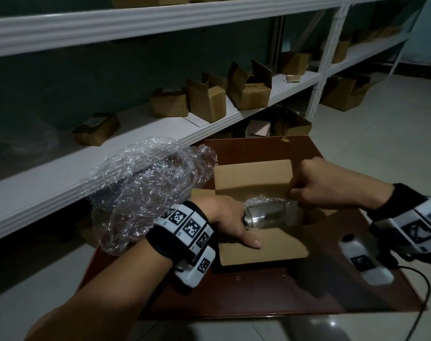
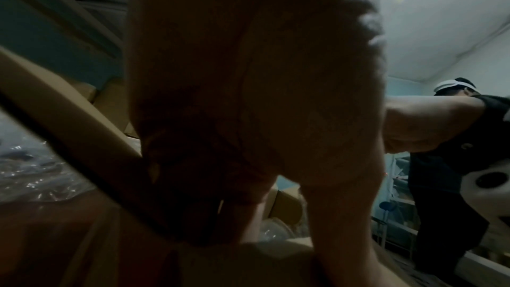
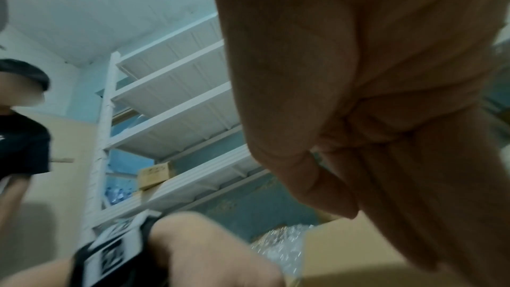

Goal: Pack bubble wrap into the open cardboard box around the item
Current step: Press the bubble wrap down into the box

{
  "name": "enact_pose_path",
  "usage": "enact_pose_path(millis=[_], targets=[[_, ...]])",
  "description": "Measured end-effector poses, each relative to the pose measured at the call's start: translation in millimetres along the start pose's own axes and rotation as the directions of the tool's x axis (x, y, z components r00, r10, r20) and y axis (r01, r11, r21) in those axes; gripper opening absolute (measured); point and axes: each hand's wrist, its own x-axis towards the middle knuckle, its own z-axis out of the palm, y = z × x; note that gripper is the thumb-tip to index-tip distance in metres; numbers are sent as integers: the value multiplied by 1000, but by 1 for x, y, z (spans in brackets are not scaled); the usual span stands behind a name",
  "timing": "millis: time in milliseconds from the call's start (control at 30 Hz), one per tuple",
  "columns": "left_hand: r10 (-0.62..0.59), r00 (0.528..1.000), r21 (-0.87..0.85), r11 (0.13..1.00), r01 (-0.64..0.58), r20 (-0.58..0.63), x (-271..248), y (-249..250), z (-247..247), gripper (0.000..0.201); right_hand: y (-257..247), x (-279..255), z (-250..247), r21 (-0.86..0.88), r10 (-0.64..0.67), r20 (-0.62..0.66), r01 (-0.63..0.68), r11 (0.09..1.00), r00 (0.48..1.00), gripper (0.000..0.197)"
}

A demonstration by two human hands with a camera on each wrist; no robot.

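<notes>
An open cardboard box [image 1: 263, 249] sits on a red-brown table [image 1: 258, 296]. Inside it a clear glass jar [image 1: 271, 215] lies on its side, with a bit of bubble wrap [image 1: 266, 200] against its far side. My left hand [image 1: 229, 215] grips the jar's mouth end, and its thumb lies along the near flap. My right hand [image 1: 315, 188] is curled into a fist at the box's right end and seems to pinch the wrap by the jar's base. A large loose heap of bubble wrap [image 1: 148, 183] lies left of the box. The left wrist view shows my palm [image 2: 248, 117] above the jar [image 2: 273, 232].
White shelving [image 1: 62, 183] runs along the left and back, close behind the table. Several small cardboard boxes [image 1: 249, 92] stand on it, and more sit on the floor behind the table. A black cable [image 1: 423, 291] hangs off the table's right edge. Pale tiled floor lies to the right.
</notes>
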Motion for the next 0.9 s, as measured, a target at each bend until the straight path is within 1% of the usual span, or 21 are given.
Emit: enact_pose_path(millis=[100,200,333,367,433,500,533,567,600,633,667,700,733,767,800,833,900], targets=[[4,1000,-17,1000,-4,-1,-3,2,-2,74,-5,0,11,-63,44,28,-42,997,999,20],[5,1000,-65,998,-5,13,1,-4,-1,77,-8,1,18,-44,121,68,-118,992,990,20],[20,1000,-81,997,-21,-15,2,-7,1,85,-10,18,34,-198,191,81,-172,965,978,24],[20,1000,-89,996,-21,-17,2,-8,1,86,-9,22,38,-205,205,90,-183,962,975,25],[22,999,-106,994,-25,-28,2,-9,3,86,-8,27,42,-161,222,132,-200,966,966,25],[28,999,-127,991,-32,-35,-1,-10,3,81,-10,27,42,-152,233,196,-205,967,953,16],[25,999,-138,990,-29,-34,-2,-10,3,75,-10,26,42,-161,232,226,-199,967,946,12],[19,999,-143,989,-24,-36,-2,-11,3,63,-10,25,42,-176,228,243,-189,966,943,12],[9,999,-140,990,-15,-43,1,-13,3,46,-9,26,42,-185,224,253,-180,966,941,12],[7,998,-135,991,-14,-57,0,-12,4,36,-9,26,42,-186,223,261,-177,966,939,13],[-1,998,-129,992,-7,-64,1,-12,5,37,-6,27,42,-169,221,264,-181,969,939,13],[-5,997,-119,993,-3,-71,1,-12,7,41,-5,26,42,-145,231,267,-198,970,936,10],[-9,997,-106,994,0,-78,2,-12,8,50,-3,26,41,-112,242,272,-219,969,931,8],[-13,996,-101,995,4,-84,2,-12,8,54,-1,26,40,-85,243,269,-228,970,932,13],[-18,996,-100,995,10,-86,4,-13,9,52,5,27,38,-72,231,244,-220,973,942,18],[-18,996,-98,995,9,-91,5,-13,9,50,8,26,33,-71,219,187,-209,975,958,18],[-19,995,-103,995,10,-93,8,-14,8,52,9,20,21,-48,185,21,-184,982,983,13]])
